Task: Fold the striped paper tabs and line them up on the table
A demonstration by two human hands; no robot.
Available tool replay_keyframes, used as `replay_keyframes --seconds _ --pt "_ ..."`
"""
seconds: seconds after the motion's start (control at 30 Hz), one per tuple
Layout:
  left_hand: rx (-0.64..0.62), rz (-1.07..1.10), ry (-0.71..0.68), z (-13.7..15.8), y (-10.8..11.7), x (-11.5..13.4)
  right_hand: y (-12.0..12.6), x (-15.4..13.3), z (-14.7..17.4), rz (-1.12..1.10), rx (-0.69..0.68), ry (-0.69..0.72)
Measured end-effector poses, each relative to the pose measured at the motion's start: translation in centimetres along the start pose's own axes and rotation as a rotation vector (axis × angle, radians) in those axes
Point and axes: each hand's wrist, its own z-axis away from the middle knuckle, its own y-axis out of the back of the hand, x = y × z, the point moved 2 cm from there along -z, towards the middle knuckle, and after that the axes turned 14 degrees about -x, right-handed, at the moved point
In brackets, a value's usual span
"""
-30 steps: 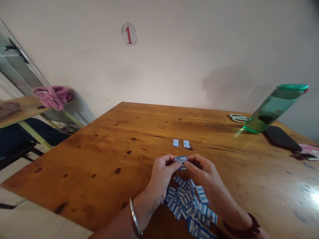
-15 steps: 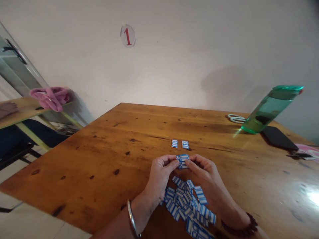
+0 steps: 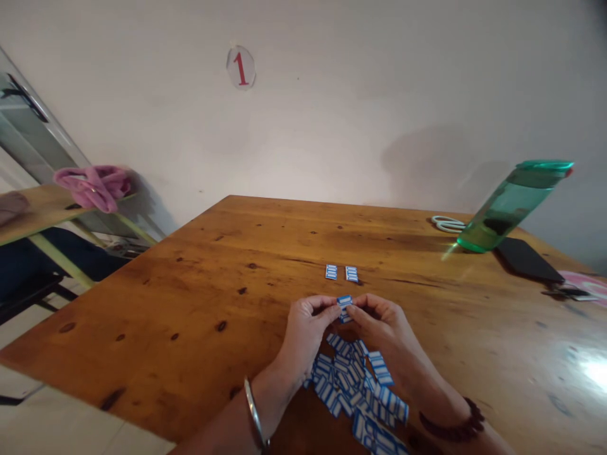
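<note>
Between my fingertips is a small blue-and-white label strip (image 3: 345, 300), printed with white bars edged in blue. My left hand (image 3: 308, 325) pinches its left side with thumb and forefinger, while my right hand (image 3: 383, 323) pinches the right side. Whether it is one piece or several stacked, I cannot tell. Just below the hands lies a loose pile of similar label strips (image 3: 348, 374), partly covered by my right wrist. Beyond my fingers, two small label pieces (image 3: 331, 272) lie side by side on the wooden table (image 3: 190, 303).
A leaning green bottle (image 3: 512, 205) stands at the back right, beside a white coiled cable (image 3: 447, 224) and a dark flat device (image 3: 528, 260). At the left, a pink cloth (image 3: 95, 188) rests on another table. The wall (image 3: 332, 126) borders the far edge.
My right hand has moved slightly left, closer to the left hand. The label strip between the fingers now shows narrower. The pile and the two pieces beyond stay put.
</note>
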Motion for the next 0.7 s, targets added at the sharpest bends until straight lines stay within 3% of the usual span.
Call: replay_keyframes --seconds 0.23,0.4,0.5,0.6,0.7 --pt "0.011 -0.236 -0.097 -0.3 0.3 -0.2 0.1 -0.6 -0.2 0.412 0.06 0.131" --pt "0.004 0.007 0.039 -0.2 0.2 -0.5 -0.2 -0.6 -0.3 0.227 -0.027 0.048" --pt "-0.014 0.026 0.067 -0.2 0.2 -0.5 0.0 -0.5 -0.4 0.209 -0.014 0.06" --pt "-0.004 -0.183 0.004 -0.3 0.5 -0.5 0.6 -0.2 -0.6 0.376 0.015 0.092" --pt "0.071 -0.495 -0.078 -0.3 0.9 -0.5 1.3 -0.1 -0.7 0.768 0.066 0.157"
